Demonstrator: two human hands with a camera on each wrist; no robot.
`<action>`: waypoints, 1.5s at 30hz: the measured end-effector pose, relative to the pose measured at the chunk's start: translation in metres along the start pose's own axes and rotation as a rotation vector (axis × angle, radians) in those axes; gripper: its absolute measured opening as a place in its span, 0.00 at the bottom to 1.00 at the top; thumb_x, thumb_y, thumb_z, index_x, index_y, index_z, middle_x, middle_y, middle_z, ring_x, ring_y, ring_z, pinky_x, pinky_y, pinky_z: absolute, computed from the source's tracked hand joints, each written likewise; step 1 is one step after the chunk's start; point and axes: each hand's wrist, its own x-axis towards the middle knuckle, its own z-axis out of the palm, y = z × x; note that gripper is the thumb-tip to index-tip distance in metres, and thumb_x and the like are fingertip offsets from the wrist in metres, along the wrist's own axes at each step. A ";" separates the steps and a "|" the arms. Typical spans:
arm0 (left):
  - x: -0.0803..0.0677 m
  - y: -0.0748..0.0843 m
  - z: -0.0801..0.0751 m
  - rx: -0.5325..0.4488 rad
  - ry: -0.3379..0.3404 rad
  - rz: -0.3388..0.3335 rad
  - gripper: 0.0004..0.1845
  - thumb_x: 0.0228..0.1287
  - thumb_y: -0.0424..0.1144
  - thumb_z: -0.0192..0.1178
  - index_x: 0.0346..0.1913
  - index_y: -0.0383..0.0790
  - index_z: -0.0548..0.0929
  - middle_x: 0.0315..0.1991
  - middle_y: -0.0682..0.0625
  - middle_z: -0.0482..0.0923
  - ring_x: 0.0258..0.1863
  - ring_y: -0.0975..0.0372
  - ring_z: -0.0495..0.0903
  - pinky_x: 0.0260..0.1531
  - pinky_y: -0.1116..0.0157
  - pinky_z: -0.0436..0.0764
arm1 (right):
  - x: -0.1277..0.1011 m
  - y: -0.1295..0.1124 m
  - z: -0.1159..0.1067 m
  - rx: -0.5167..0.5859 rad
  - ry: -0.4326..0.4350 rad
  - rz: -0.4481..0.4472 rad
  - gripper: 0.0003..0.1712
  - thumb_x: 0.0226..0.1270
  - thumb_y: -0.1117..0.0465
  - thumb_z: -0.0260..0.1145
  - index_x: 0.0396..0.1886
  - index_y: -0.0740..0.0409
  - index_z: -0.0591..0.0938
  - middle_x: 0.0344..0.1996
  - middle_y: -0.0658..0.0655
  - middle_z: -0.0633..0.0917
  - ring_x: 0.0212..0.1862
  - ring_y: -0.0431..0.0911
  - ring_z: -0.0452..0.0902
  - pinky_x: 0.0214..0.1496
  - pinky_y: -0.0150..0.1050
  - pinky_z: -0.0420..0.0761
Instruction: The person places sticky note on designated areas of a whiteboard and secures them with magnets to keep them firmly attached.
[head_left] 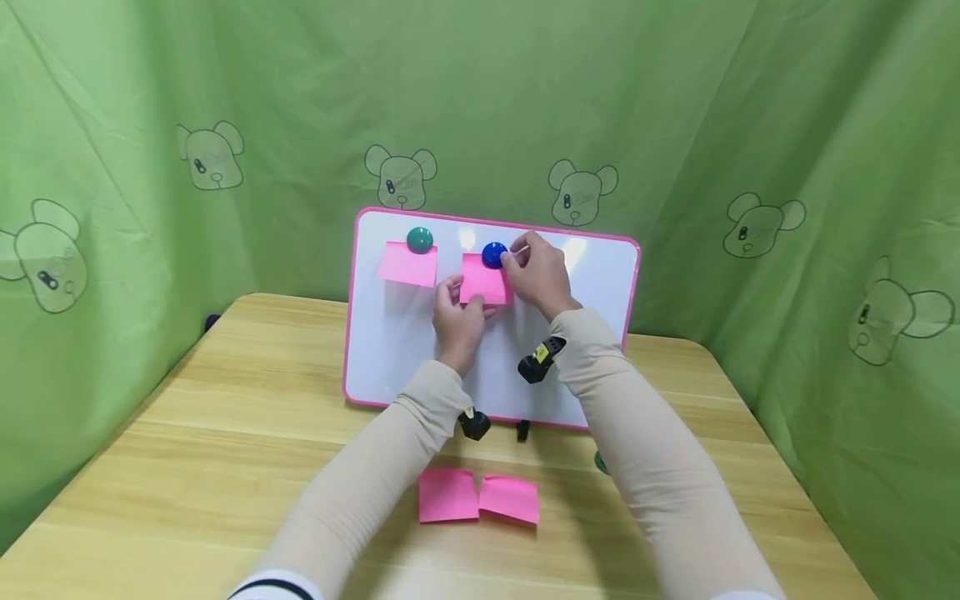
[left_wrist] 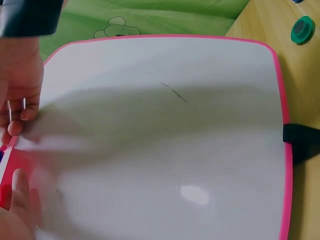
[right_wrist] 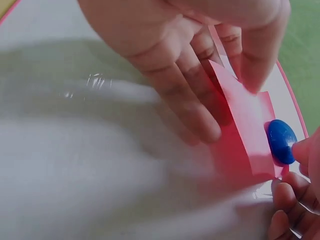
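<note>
I'm seeing the left hand [head_left: 459, 321] pinching the lower edge of a pink note [head_left: 485, 282] against the whiteboard [head_left: 600, 275], while the right hand [head_left: 537, 271] is pinching the blue magnet [head_left: 493, 254] on the note's top edge. The whiteboard is standing at the bench's [head_left: 225, 433] far side.

green bear-print curtain [head_left: 675, 100] — wooden table [head_left: 187, 433]
</note>
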 end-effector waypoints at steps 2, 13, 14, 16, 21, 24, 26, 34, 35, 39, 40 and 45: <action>0.000 0.001 -0.003 0.001 -0.013 -0.006 0.21 0.68 0.31 0.52 0.62 0.44 0.68 0.53 0.46 0.72 0.41 0.58 0.82 0.38 0.65 0.84 | -0.001 0.003 -0.001 0.001 -0.009 -0.004 0.14 0.68 0.55 0.60 0.46 0.60 0.76 0.36 0.59 0.81 0.37 0.51 0.77 0.37 0.43 0.79; -0.005 0.009 -0.022 0.001 -0.114 0.005 0.17 0.74 0.38 0.47 0.62 0.38 0.69 0.49 0.41 0.78 0.43 0.54 0.83 0.39 0.63 0.84 | -0.014 0.019 -0.011 0.012 -0.030 0.001 0.15 0.68 0.53 0.61 0.44 0.60 0.77 0.38 0.61 0.82 0.42 0.52 0.77 0.43 0.46 0.79; -0.006 0.009 -0.024 0.004 -0.125 0.007 0.17 0.74 0.38 0.47 0.61 0.38 0.70 0.48 0.41 0.78 0.43 0.54 0.83 0.39 0.63 0.84 | -0.016 0.021 -0.012 0.016 -0.030 0.001 0.14 0.68 0.54 0.61 0.44 0.60 0.77 0.39 0.61 0.82 0.42 0.53 0.77 0.44 0.46 0.79; -0.008 0.009 -0.028 0.016 -0.147 0.007 0.17 0.74 0.38 0.47 0.61 0.37 0.71 0.47 0.40 0.79 0.43 0.53 0.83 0.39 0.63 0.84 | -0.019 0.025 -0.013 0.020 -0.029 -0.001 0.15 0.68 0.54 0.60 0.44 0.61 0.77 0.39 0.61 0.82 0.42 0.53 0.78 0.44 0.46 0.80; -0.015 0.008 -0.039 0.046 -0.206 -0.019 0.17 0.74 0.38 0.48 0.61 0.37 0.71 0.49 0.40 0.80 0.45 0.52 0.83 0.40 0.63 0.84 | -0.031 0.034 -0.017 0.017 -0.027 -0.008 0.15 0.68 0.54 0.61 0.43 0.61 0.77 0.38 0.62 0.83 0.40 0.53 0.79 0.41 0.46 0.80; -0.019 0.008 -0.047 0.062 -0.248 -0.035 0.18 0.73 0.37 0.50 0.62 0.36 0.70 0.50 0.38 0.80 0.45 0.51 0.83 0.40 0.63 0.84 | -0.038 0.042 -0.019 0.014 -0.027 -0.003 0.14 0.68 0.54 0.61 0.43 0.61 0.77 0.37 0.61 0.83 0.40 0.53 0.79 0.40 0.45 0.80; -0.022 0.008 -0.052 0.092 -0.278 -0.039 0.19 0.73 0.37 0.51 0.63 0.36 0.70 0.51 0.37 0.80 0.45 0.51 0.83 0.40 0.63 0.84 | -0.042 0.046 -0.021 0.015 -0.024 0.002 0.14 0.68 0.54 0.61 0.43 0.61 0.77 0.37 0.61 0.83 0.39 0.53 0.79 0.39 0.45 0.79; -0.033 0.006 -0.073 0.258 -0.394 -0.033 0.22 0.69 0.36 0.56 0.64 0.37 0.70 0.50 0.39 0.80 0.44 0.51 0.83 0.40 0.62 0.84 | -0.059 0.063 -0.029 0.013 -0.044 0.031 0.13 0.69 0.54 0.61 0.43 0.59 0.77 0.39 0.61 0.83 0.40 0.53 0.79 0.40 0.45 0.80; -0.034 0.005 -0.075 0.279 -0.411 -0.029 0.23 0.68 0.35 0.57 0.64 0.37 0.70 0.49 0.39 0.80 0.44 0.51 0.83 0.40 0.63 0.84 | -0.061 0.066 -0.030 0.009 -0.047 0.032 0.13 0.69 0.54 0.61 0.43 0.60 0.77 0.39 0.61 0.83 0.40 0.53 0.79 0.40 0.45 0.80; -0.038 0.000 -0.084 0.362 -0.485 -0.001 0.23 0.65 0.32 0.59 0.63 0.36 0.71 0.48 0.39 0.80 0.43 0.53 0.83 0.39 0.64 0.84 | -0.070 0.077 -0.033 -0.012 -0.058 0.021 0.14 0.69 0.54 0.60 0.44 0.60 0.77 0.39 0.62 0.83 0.40 0.54 0.79 0.41 0.46 0.79; -0.039 -0.001 -0.086 0.386 -0.507 0.013 0.23 0.64 0.32 0.59 0.63 0.35 0.71 0.48 0.39 0.80 0.43 0.53 0.83 0.38 0.63 0.84 | -0.072 0.079 -0.034 -0.016 -0.062 0.017 0.14 0.69 0.54 0.60 0.44 0.60 0.77 0.39 0.62 0.83 0.40 0.54 0.79 0.41 0.46 0.79; -0.046 -0.003 -0.098 0.535 -0.587 0.083 0.23 0.63 0.35 0.59 0.61 0.35 0.73 0.46 0.43 0.82 0.42 0.54 0.83 0.40 0.61 0.84 | -0.084 0.091 -0.036 -0.014 -0.084 0.002 0.14 0.69 0.55 0.61 0.44 0.61 0.77 0.38 0.62 0.83 0.40 0.54 0.78 0.42 0.47 0.79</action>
